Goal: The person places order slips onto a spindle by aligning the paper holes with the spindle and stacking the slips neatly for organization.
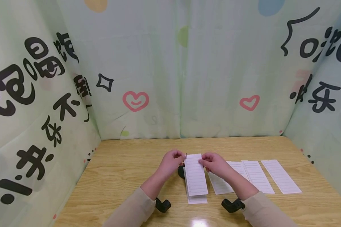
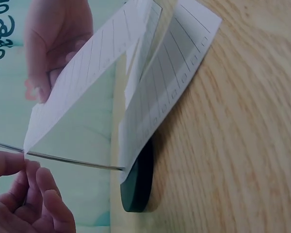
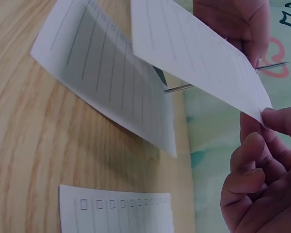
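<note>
A thin metal spike (image 2: 77, 161) rises from a round dark base (image 2: 138, 191) on the table. One lined paper slip with checkboxes (image 2: 157, 92) sits low on the spike, just over the base. Higher up, the spike's tip pokes through the top edge of a second lined slip (image 1: 196, 176), which slants above the first. At the top left corner of this upper slip, my left hand (image 1: 171, 162) pinches the paper beside the spike. My right hand (image 1: 214, 164) pinches its top right edge between thumb and fingers, the other fingers curled below.
To the right on the wooden table (image 1: 125, 176) lie more lined slips: one partly behind my right forearm (image 1: 220, 184), another (image 1: 258, 176) overlapping it, and a separate one (image 1: 281, 176). Printed curtains (image 1: 182, 78) close off the back and both sides.
</note>
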